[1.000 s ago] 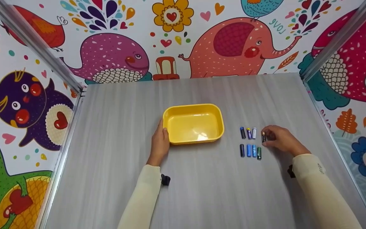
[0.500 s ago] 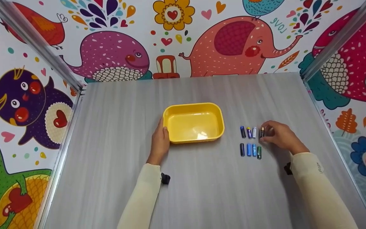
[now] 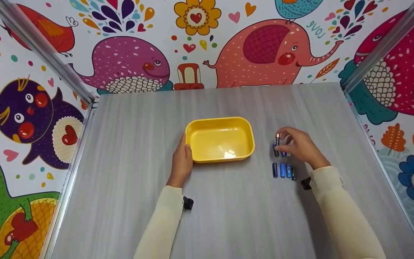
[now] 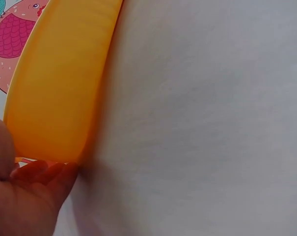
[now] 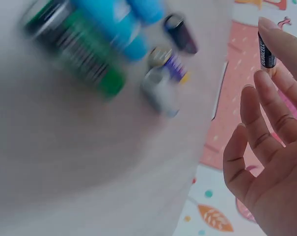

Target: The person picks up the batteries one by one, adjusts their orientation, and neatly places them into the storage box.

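My left hand holds the left end of a yellow plastic tub. In the left wrist view, fingers bend at the end of the tub wall. Between thumb and fingertips, my right hand pinches a black Duracell battery with a copper-coloured end. It is raised upright over the back row of loose batteries, overlapping a dark battery in the head view. Part of that row is hidden behind the right hand.
In front of that row lie a dark battery, a blue battery, a light blue battery and a green battery. A grey tabletop carries everything. Printed walls and metal posts surround it.
My right hand has lifted the black battery from the right end of the back row and carried it left over that row. The left hand stays at the tub.
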`<state>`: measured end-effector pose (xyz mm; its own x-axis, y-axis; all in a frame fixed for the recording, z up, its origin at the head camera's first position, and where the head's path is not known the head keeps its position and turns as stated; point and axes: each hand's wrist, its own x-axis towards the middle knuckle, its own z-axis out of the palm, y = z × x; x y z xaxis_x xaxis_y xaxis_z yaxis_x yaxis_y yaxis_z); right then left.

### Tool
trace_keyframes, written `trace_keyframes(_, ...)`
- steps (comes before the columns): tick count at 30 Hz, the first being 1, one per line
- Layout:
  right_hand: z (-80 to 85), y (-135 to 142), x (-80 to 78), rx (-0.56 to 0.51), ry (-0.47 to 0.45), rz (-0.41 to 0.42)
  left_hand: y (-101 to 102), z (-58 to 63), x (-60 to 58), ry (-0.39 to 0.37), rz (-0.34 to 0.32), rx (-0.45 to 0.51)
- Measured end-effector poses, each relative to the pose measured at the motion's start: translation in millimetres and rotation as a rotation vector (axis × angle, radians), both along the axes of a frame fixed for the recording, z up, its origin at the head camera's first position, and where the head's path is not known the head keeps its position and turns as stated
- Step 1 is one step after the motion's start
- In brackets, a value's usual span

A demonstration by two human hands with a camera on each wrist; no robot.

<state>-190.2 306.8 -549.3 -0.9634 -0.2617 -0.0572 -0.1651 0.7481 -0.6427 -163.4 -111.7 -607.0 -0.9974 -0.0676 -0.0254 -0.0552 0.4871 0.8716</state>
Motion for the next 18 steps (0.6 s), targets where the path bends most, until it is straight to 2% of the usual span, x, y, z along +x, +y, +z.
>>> trace_keyframes(11, 11.2, -55.8, -18.9, -0.134, 0.025, 0.058, -0.5, 0.7, 0.3, 0.018, -0.002, -0.005)
trace_keyframes(18, 15.1, -90.1, -25.7, -0.196, -0.014, 0.058, -0.4, 0.4, 0.8, 0.042, -0.008, -0.004)
